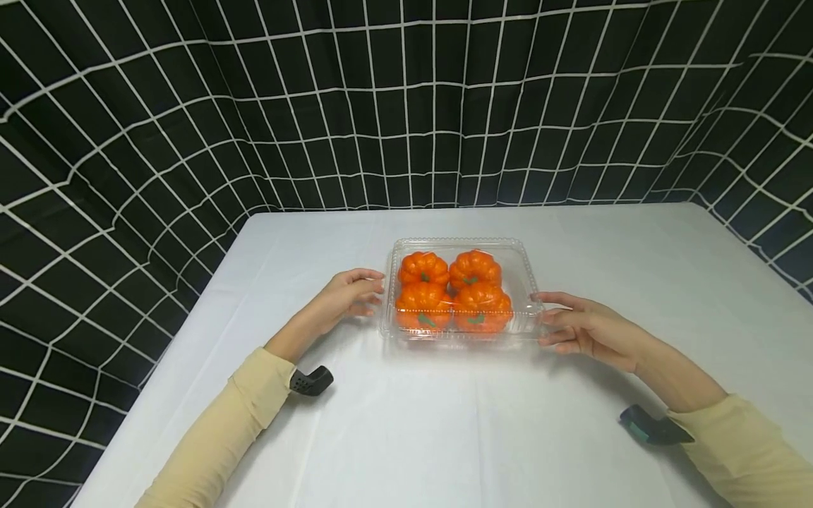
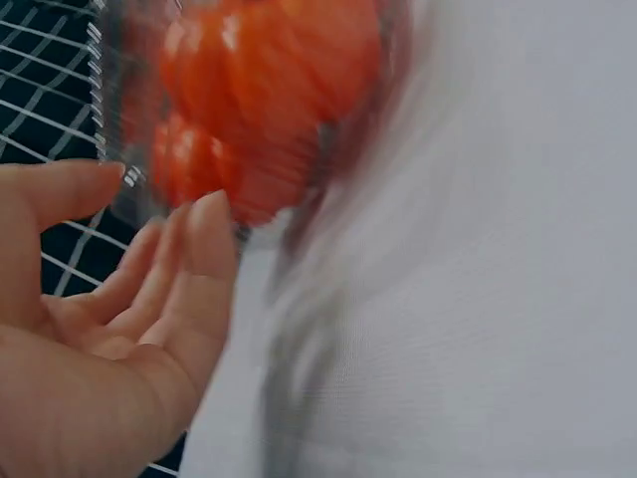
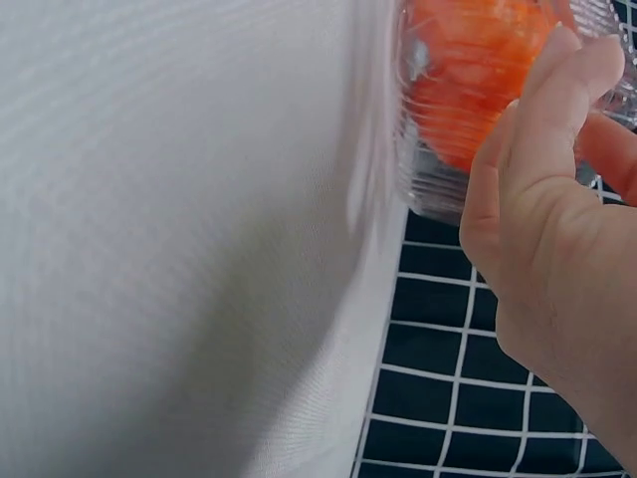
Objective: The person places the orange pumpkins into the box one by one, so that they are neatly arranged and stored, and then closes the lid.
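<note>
A clear plastic clamshell box (image 1: 524, 282) with a ridged rim sits on the white-covered table. Inside it, several small orange pumpkins (image 1: 475, 268) with green stems are grouped in two rows toward the left. My left hand (image 1: 346, 300) is at the box's left side, its relaxed fingers spread and fingertips right at the rim. In the left wrist view a gap shows between thumb and fingers, and the pumpkins (image 2: 269, 70) are blurred. At the right side, my right hand (image 1: 587, 328) has its loosely extended fingertips at the box edge, overlapping the clear wall in the right wrist view.
A white cloth (image 1: 406, 423) covers the table. Black curtains with a white grid (image 1: 419, 106) hang behind it and along both sides. Dark devices (image 1: 311, 381) are worn at both wrists, beside the beige sleeves (image 1: 222, 423).
</note>
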